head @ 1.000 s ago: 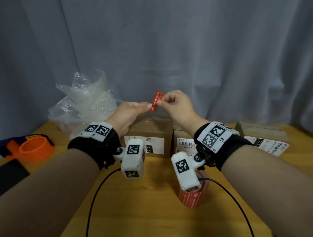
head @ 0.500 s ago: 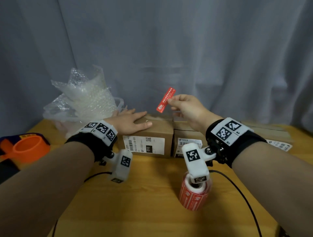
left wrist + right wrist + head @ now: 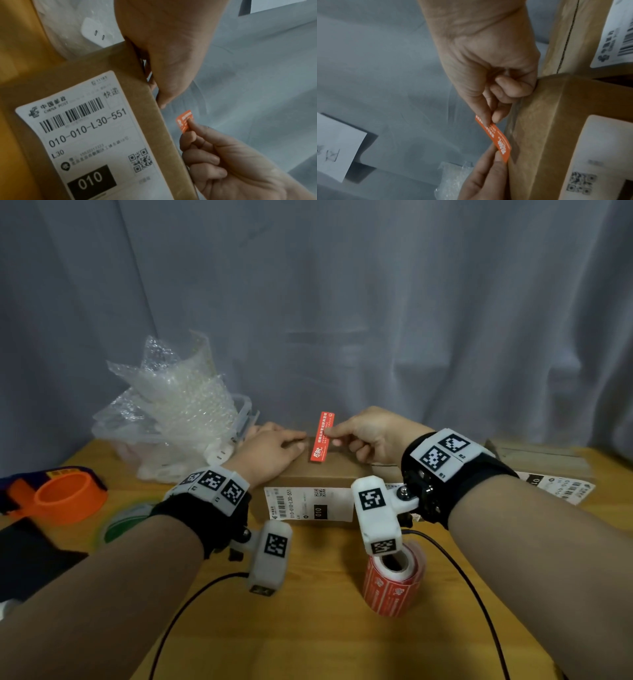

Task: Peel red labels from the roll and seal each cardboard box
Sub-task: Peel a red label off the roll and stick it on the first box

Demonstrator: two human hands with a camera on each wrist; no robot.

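One red label (image 3: 322, 436), peeled, is pinched at its upper part between thumb and forefinger of the right hand (image 3: 371, 436); it hangs nearly upright over the top of the nearer cardboard box (image 3: 308, 474), its lower end at or just above the lid, contact not clear. Left hand (image 3: 270, 450): fingers straight, lying flat on the same box top, fingertips just beside the label's lower end, holding nothing. Box front carries a white shipping label (image 3: 308, 503) reading 010-010-L30-551. Second cardboard box (image 3: 563, 40) stands just beside the first, on its right. Label roll (image 3: 394, 580), red, stands on end on the wooden table (image 3: 308, 628), near the right wrist. Bubble wrap (image 3: 178, 412) is heaped at back left; orange tape dispenser (image 3: 61, 498) at far left.
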